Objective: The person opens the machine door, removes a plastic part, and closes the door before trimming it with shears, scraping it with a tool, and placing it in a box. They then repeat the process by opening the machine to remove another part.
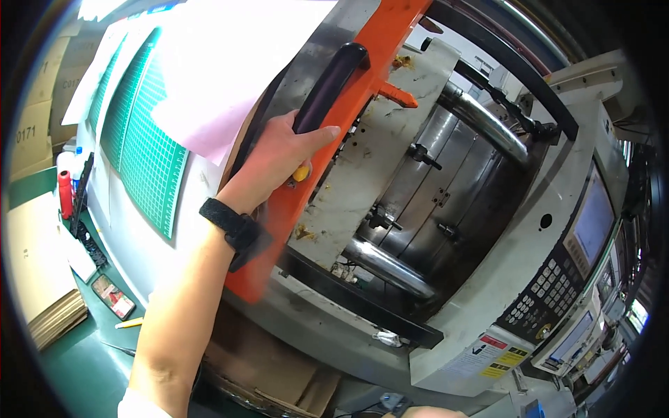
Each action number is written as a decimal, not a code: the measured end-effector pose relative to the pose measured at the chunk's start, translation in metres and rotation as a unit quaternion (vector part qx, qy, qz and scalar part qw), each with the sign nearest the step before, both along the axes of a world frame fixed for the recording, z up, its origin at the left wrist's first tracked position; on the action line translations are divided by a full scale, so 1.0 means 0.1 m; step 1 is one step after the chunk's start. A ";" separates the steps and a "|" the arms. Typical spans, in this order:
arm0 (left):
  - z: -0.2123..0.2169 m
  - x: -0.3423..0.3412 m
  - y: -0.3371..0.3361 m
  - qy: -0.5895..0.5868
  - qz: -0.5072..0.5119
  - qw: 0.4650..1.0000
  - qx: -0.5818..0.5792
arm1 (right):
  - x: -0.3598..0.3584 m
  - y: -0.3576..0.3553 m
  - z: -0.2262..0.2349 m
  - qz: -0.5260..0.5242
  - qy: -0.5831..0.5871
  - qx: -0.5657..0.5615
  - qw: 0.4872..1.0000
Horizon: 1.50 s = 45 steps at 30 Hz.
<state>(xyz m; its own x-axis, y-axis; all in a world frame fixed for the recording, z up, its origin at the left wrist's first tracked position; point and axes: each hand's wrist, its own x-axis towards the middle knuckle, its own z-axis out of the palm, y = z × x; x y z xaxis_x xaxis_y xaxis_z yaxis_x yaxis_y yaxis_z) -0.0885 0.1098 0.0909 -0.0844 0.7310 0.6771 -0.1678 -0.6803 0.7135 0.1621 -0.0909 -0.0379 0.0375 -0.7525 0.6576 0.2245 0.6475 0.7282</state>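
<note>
My left hand (pixel 282 150) is wrapped around the lower end of a black door handle (pixel 327 87). Its thumb lies across the front, and the other fingers are mostly hidden behind. The handle sits on an orange-edged sliding door (pixel 369 59) of a large moulding machine, and a yellow knob (pixel 301 173) shows just below my palm. A black band circles my left wrist. To the right of the door, the machine's bay stands exposed, with a shiny upper bar (pixel 484 122), a lower bar (pixel 390 268) and a steel plate (pixel 435 188). Only a sliver of my right hand (pixel 433 412) shows at the bottom edge, fingers hidden.
A control panel (pixel 547 292) with keys and a screen (pixel 594 216) is on the right. Green gridded mats (pixel 143 132) and white sheets (pixel 230 56) cover the left side. A green table (pixel 83 355) carries stacked cardboard (pixel 42 265) and a red bottle (pixel 65 195). Below lies a cardboard box (pixel 279 369).
</note>
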 end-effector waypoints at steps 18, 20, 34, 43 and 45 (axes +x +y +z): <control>-0.01 0.05 0.02 -0.002 0.028 0.999 0.026 | -0.44 0.36 -1.09 -0.282 -0.104 -0.437 0.848; -0.01 0.04 0.03 -0.003 0.019 0.999 0.026 | -0.43 0.41 -1.17 -0.270 -0.110 -0.455 0.841; -0.01 0.05 0.04 0.000 0.007 1.000 0.030 | -0.35 0.64 -1.28 -0.193 -0.045 -0.569 0.798; -0.01 0.06 0.02 -0.001 0.030 0.999 0.013 | -0.26 0.67 -1.12 -0.223 -0.072 -0.599 0.766; -0.01 0.06 0.03 -0.009 0.020 1.000 0.019 | -0.30 0.65 -1.13 -0.226 -0.088 -0.605 0.758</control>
<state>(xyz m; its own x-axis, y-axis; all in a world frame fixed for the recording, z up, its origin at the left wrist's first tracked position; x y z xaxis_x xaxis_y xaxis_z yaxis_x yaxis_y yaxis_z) -0.0825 0.1125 0.0897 -0.1247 0.7001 0.7031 -0.1525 -0.7137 0.6836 0.1317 -0.0261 -0.1512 -0.2131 0.4973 0.8410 0.5917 0.7507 -0.2939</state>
